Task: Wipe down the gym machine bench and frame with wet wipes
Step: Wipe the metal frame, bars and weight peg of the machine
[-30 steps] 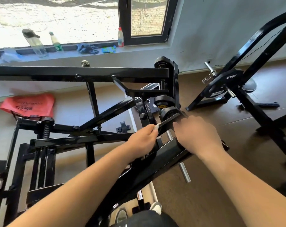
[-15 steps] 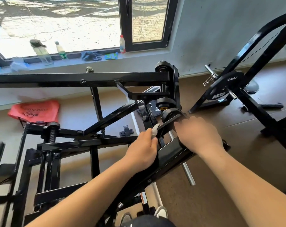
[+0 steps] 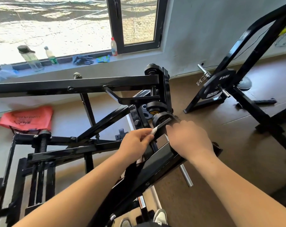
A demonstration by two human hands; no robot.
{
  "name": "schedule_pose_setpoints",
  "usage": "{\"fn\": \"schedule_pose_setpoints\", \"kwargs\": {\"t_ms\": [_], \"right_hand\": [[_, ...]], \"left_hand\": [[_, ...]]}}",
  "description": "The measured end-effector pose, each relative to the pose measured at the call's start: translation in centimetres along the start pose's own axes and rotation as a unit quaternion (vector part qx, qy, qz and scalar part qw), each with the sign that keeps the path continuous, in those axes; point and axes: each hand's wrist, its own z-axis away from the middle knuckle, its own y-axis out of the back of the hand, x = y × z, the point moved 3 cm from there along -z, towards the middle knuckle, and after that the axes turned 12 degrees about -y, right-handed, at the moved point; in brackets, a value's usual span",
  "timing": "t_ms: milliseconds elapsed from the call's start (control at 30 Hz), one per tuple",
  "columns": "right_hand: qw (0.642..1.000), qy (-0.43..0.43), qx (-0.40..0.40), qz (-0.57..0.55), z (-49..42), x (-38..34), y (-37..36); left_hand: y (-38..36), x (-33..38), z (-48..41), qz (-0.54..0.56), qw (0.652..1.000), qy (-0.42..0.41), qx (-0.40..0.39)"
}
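The black steel gym machine frame [image 3: 76,84] fills the middle of the head view, with a slanted arm [image 3: 157,164] rising toward a round pivot hub [image 3: 160,117]. My left hand [image 3: 135,143] pinches a small white wet wipe [image 3: 154,131] and presses it against a flat black bar just below the hub. My right hand [image 3: 188,138] lies on the same joint to the right of the wipe, fingers curled over the frame. Its palm side is hidden.
A second black rack [image 3: 253,66] with a 15 kg plate [image 3: 216,86] stands at the right. Bottles [image 3: 31,58], blue gloves [image 3: 82,59] and a red-capped bottle [image 3: 113,46] line the windowsill. A red bag [image 3: 26,118] lies at the left. My shoes [image 3: 160,217] show at the bottom.
My left hand has slid the wipe a little up along the bar and more of the white wipe shows. The camera tilted slightly. My right hand stays on the joint.
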Motion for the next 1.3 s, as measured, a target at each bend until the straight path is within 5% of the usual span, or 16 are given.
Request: {"fn": "schedule_pose_setpoints", "kwargs": {"t_ms": [200,367,633,967,1133,1300], "right_hand": [[1.0,0.0,-0.006,-0.013,-0.4,0.0,0.3],[1.0,0.005,0.006,-0.026,-0.1,0.4,0.2],[1.0,0.002,-0.009,-0.019,-0.6,0.2,0.2],[0.999,-0.006,-0.022,-0.032,0.0,0.3,0.5],[0.994,-0.036,-0.039,-0.1,-0.1,0.8,1.0],[0.966,-0.117,-0.094,-0.209,-0.5,1.8,1.6]], "left_hand": [[-1.1,1.3,-3.8,-0.067,0.99,-0.019,-0.123],[-0.4,0.0,-1.0,-0.175,0.981,-0.018,-0.084],[0.1,0.4,-1.5,-0.206,0.972,0.02,-0.108],[2.5,-1.5,3.5,-0.171,0.984,0.039,-0.012],[5.8,3.2,2.5,-0.104,0.989,-0.066,0.081],[3.9,7.7,-2.9,-0.103,0.955,-0.229,0.16]]}}
